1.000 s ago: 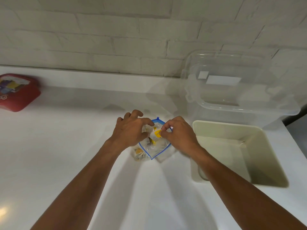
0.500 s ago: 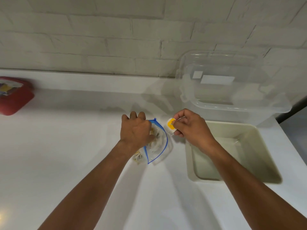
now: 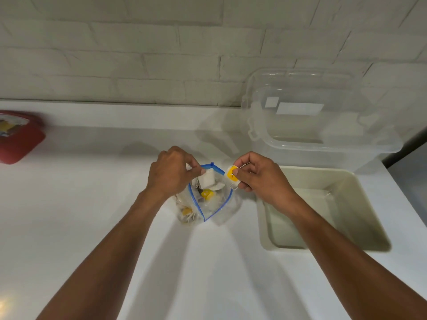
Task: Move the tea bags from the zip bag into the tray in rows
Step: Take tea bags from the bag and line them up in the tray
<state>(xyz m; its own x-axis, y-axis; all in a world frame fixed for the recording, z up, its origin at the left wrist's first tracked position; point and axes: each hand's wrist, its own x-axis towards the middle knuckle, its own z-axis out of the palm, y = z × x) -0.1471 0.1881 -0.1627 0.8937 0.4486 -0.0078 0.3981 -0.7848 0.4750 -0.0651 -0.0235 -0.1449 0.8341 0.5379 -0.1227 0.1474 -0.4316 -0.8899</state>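
Hands at the zip bag (image 3: 208, 204), one piece each
Your left hand (image 3: 171, 174) pinches a white tea bag (image 3: 206, 181) at its mouth; your right hand (image 3: 258, 179) pinches a yellow-tagged tea bag (image 3: 232, 175) just beside. Carry that one to the tray (image 3: 318, 171), right of this hand, and lay it against one wall so the row starts straight.

Two bare forearms reaching forward side by side, left hand (image 3: 172, 174) over the mouth of the zip bag (image 3: 217, 204), fingertips pinching a white tea bag (image 3: 206, 180), right hand (image 3: 258, 179) just right of the zip bag, fingers curled, pinching a yellow-tagged tea bag (image 3: 232, 175)
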